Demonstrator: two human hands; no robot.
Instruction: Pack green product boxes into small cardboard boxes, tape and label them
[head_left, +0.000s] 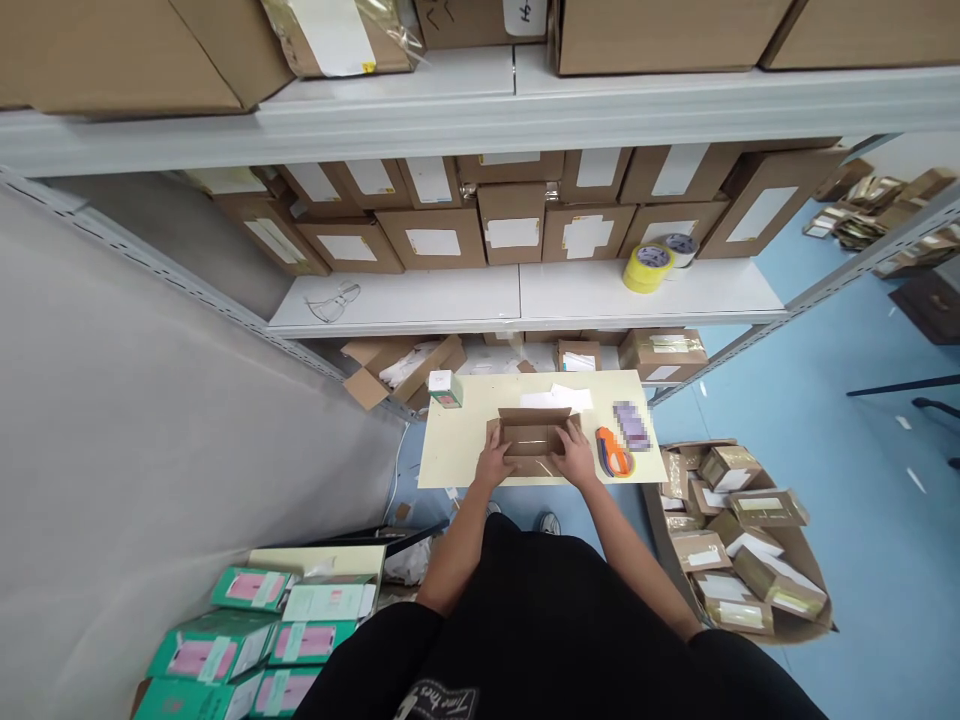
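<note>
An open-topped cardboard box (pixel 529 464) sits at the front of the small cream table (pixel 457 455), its inside visible and its far flap standing up. My left hand (pixel 493 461) grips the box's left end, and my right hand (pixel 574 456) does the same at the right end, fingers over the walls. Just to the right lies an orange tape dispenser (pixel 613 452). Beyond it is a blurred purple item (pixel 631 426). White paper sheets (pixel 556 397) lie behind the box. At the table's back left stands a small white and green box (pixel 445 388).
Shelves (pixel 420 298) with cardboard boxes rise behind the table, bearing yellow tape rolls (pixel 647 267) and glasses (pixel 332 302). A large carton (pixel 799 600) of small parcels stands on the floor at right. Green boxes (pixel 214 655) are stacked at lower left beside the wall.
</note>
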